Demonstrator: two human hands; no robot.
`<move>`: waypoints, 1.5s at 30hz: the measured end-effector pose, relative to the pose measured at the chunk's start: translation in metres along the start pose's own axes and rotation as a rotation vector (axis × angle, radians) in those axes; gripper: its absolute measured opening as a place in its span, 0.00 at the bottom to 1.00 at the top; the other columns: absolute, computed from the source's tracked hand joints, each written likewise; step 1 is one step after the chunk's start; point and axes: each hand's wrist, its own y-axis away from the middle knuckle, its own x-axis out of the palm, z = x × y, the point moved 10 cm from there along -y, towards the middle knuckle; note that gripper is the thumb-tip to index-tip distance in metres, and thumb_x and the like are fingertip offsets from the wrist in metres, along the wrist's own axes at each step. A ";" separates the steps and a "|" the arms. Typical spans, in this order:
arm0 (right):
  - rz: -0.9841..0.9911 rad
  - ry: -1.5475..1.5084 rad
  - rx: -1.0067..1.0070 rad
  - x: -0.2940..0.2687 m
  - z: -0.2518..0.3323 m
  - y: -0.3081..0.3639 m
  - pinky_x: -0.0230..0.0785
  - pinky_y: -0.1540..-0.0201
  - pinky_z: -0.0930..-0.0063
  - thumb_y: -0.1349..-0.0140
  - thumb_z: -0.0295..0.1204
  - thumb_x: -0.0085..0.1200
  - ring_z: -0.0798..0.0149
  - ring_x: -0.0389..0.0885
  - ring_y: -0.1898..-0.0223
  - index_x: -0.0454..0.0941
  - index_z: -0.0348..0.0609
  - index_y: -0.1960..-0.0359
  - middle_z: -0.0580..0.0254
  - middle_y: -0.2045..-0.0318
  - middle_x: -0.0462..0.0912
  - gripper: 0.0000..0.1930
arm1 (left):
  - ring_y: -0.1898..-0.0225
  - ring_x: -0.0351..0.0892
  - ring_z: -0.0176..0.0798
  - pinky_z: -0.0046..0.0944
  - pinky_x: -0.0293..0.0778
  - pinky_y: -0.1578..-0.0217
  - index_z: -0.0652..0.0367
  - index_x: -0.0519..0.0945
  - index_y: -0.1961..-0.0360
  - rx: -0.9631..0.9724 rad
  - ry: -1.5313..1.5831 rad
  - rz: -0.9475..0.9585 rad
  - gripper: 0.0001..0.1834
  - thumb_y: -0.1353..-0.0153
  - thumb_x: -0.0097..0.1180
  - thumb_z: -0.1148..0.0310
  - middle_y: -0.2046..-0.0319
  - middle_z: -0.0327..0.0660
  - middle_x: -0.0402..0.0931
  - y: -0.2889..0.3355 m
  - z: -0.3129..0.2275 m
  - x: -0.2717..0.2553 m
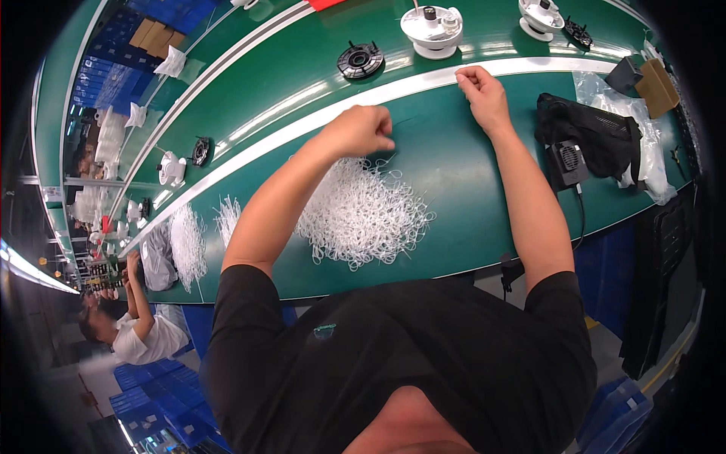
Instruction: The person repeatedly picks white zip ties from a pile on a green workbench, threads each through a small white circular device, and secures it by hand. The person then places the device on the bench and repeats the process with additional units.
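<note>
My left hand (361, 130) is held above the far edge of a pile of white looped cords (367, 216) on the green bench. Its fingers are curled toward the thumb, and whatever they may hold is hidden. Farther right, my right hand (484, 97) reaches up to the pale rail along the bench. Thumb and fingertips are pinched together there, with anything between them too small to make out. Beyond the rail stand a black round slotted part (360, 60) and a white round housing (432, 32) with a black knob on top.
To the right lie a black mesh bag (590, 136), a black adapter-like box (566, 163) with a cable, and clear plastic (654, 163). More white cords (187, 246) lie left. A co-worker in white (147, 333) sits farther along the bench. Another white housing (539, 19) stands far right.
</note>
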 end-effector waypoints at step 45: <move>0.467 0.141 -0.356 0.090 0.103 0.077 0.73 0.61 0.75 0.36 0.22 0.56 0.68 0.81 0.67 0.81 0.34 0.60 0.59 0.68 0.84 0.06 | 0.73 0.84 0.36 0.34 0.83 0.73 0.69 0.78 0.61 0.001 1.116 -0.175 0.08 0.40 0.58 0.77 0.71 0.45 0.81 0.025 0.001 0.017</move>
